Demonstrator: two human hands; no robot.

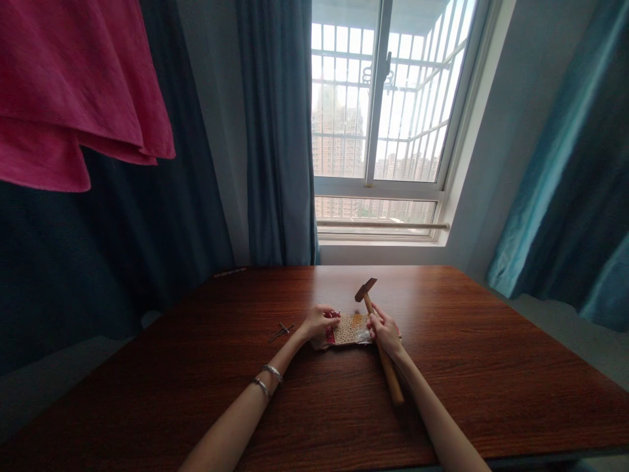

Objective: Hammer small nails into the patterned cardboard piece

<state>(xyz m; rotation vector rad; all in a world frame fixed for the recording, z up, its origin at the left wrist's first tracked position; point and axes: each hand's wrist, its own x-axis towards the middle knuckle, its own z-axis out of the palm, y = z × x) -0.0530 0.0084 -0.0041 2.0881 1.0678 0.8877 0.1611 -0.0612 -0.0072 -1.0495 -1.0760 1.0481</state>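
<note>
My right hand (386, 332) is wrapped round the wooden handle of a hammer (393, 383). The metal head points up and away, raised above the table, and the handle's end slants back toward me. A flat, pale block dotted with many small holes (350, 329) lies on the table between my hands, with red and clear wrapping at its ends. At the block's left end my left hand (320, 321) has its fingers pinched together; what they hold is too small to make out. Several thin nails (281, 332) lie crossed on the table left of that hand.
The brown wooden table (221, 400) reaches to the wall under a barred window (373, 131). Blue curtains (280, 131) hang at both sides. A pink cloth (83, 92) hangs at the upper left. A thin strip (230, 272) lies at the table's far left edge.
</note>
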